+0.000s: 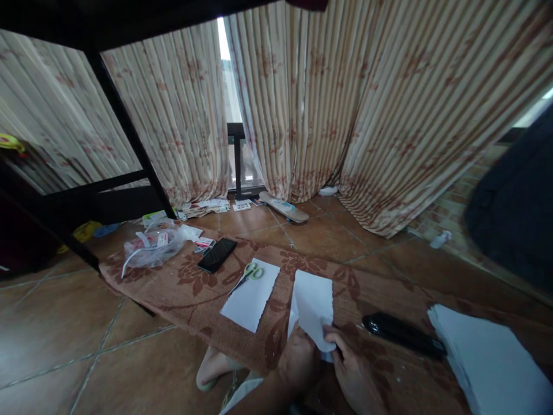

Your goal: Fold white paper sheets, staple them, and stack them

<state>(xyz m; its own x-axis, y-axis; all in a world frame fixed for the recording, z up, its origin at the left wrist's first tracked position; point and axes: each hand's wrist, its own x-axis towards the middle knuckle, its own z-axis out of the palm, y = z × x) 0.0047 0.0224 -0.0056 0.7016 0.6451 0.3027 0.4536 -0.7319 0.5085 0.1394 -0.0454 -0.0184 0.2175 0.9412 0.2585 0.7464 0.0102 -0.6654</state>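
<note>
Both hands meet at the near end of a white paper sheet [314, 308] that lies on the patterned brown cloth over the low table [181, 288]: the left hand [298, 360] has its fingers curled against the sheet's lower edge, and the right hand [352, 369] pinches the same edge between thumb and forefinger. Held only at that one end, the thin sheet could crease or tear if the two hands pull unevenly, and its free far end may flop or slide on the cloth. The green-handled scissors [249, 274] rest on a second sheet [251, 295] just beside it, blades out, where a careless reach could snag them. The left fingertips are hidden under the paper, so their exact grip cannot be told. The stack of paper [488, 360] is cut off at the frame's edge, and the dark long object [404, 334] near the right hand is too dim to identify.
</note>
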